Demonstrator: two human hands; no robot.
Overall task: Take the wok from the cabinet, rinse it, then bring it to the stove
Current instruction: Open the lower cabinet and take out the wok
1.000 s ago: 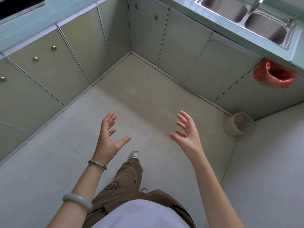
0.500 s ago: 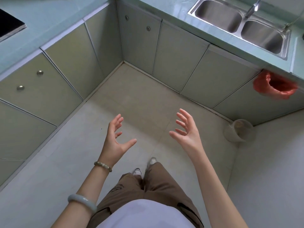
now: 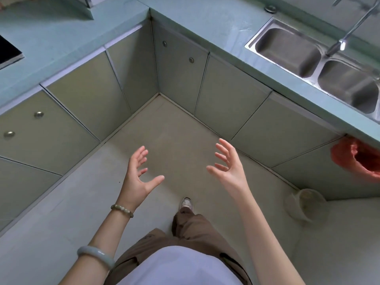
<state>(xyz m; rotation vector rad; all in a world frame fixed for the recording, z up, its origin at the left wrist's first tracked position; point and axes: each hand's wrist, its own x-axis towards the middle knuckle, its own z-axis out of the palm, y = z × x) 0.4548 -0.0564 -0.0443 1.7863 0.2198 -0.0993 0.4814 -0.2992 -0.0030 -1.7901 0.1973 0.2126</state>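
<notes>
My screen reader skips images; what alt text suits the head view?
A person's open, empty left hand and right hand are raised above a kitchen floor, facing closed corner cabinet doors. A double sink sits in the counter at upper right; no wok shows.

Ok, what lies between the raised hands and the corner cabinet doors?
Only bare floor, in the head view. The left hand and right hand hover open and empty, short of the closed cabinet doors.
</notes>
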